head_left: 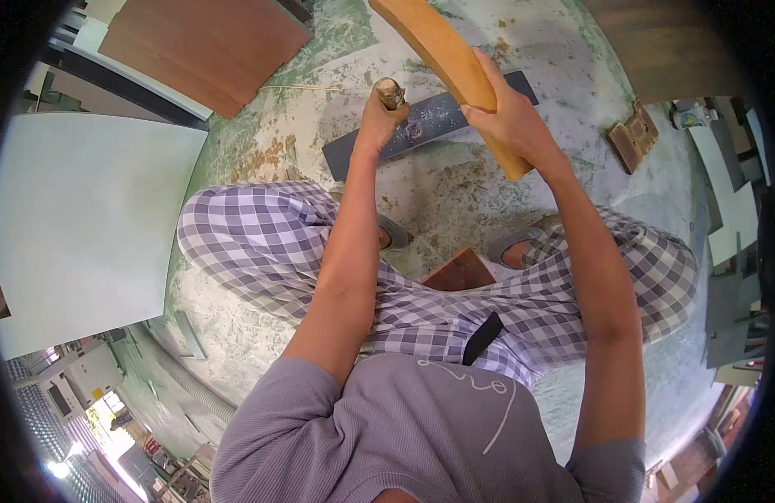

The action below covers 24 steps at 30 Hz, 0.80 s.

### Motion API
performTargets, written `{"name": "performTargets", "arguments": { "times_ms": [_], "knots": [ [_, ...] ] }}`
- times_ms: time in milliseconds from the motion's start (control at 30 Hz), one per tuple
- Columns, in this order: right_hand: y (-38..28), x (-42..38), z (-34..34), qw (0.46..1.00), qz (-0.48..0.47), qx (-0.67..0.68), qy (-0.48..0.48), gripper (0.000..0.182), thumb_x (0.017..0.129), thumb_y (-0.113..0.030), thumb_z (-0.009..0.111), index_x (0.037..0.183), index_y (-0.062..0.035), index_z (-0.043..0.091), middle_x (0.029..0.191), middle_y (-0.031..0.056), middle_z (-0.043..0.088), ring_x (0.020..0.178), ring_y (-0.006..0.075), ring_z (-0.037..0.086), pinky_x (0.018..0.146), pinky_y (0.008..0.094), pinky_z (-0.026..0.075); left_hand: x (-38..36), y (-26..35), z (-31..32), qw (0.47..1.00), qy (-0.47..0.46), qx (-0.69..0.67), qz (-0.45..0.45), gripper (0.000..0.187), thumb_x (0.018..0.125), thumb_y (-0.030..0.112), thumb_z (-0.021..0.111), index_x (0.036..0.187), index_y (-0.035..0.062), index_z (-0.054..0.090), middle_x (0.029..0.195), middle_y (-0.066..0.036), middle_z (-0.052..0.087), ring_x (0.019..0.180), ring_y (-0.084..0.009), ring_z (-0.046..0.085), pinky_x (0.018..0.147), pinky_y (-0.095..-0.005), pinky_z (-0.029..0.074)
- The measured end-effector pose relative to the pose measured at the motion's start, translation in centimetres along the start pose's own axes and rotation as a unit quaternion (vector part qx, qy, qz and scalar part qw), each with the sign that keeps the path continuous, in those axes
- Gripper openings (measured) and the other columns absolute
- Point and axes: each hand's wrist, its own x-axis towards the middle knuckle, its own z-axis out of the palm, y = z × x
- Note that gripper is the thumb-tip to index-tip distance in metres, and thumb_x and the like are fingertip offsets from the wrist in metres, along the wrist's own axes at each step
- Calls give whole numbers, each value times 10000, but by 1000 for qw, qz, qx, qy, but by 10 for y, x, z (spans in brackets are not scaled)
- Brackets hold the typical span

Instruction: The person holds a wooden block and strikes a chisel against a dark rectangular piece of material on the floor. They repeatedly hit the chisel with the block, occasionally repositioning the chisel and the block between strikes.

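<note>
Left hand (379, 117): fist clenched round a wooden tool handle (391, 90). Right hand (509, 117): wrapped round a curved wooden plank (442, 50) running toward 11 o'clock. Dark grey board (429, 121): on the floor beneath both, 12 o'clock of the knees.

The person wore a grey ribbed short-sleeved shirt (404, 427) with a thin white looping line across the chest — arms bare below the sleeves. The trousers (261, 243) were checked in purple-grey and white, and grey sandals (394, 231) showed at the feet.
</note>
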Motion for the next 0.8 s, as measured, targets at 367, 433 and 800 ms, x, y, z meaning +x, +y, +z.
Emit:
{"name": "performTargets", "arguments": {
  "times_ms": [367, 433, 800],
  "knots": [
    [-73, -5, -43, 997, -68, 19, -12, 984, 680, -243, 693, 1485, -156, 134, 1373, 260, 413, 1209, 395, 479, 994, 417, 392, 14, 4, 4, 999, -49, 5, 15, 391, 729, 93, 665, 1090, 4, 544, 978, -62, 618, 875, -133, 562, 792, -279, 470],
    [-75, -8, -43, 996, -83, 20, -15, 985, 671, -237, 691, 1482, -143, 140, 1367, 271, 412, 1206, 394, 481, 993, 417, 392, 13, 3, 5, 998, -56, 5, 16, 446, 712, 94, 671, 1127, 17, 529, 912, -40, 601, 837, -129, 543, 776, -273, 462],
    [-70, -9, -42, 990, -143, -15, 11, 981, 676, -304, 679, 1479, -130, 143, 1404, 255, 377, 1218, 411, 466, 988, 433, 391, 19, -4, 11, 991, -134, -20, 18, 415, 771, 57, 655, 1164, 16, 529, 991, -5, 592, 835, -84, 530, 706, -252, 464]
  ]
}}
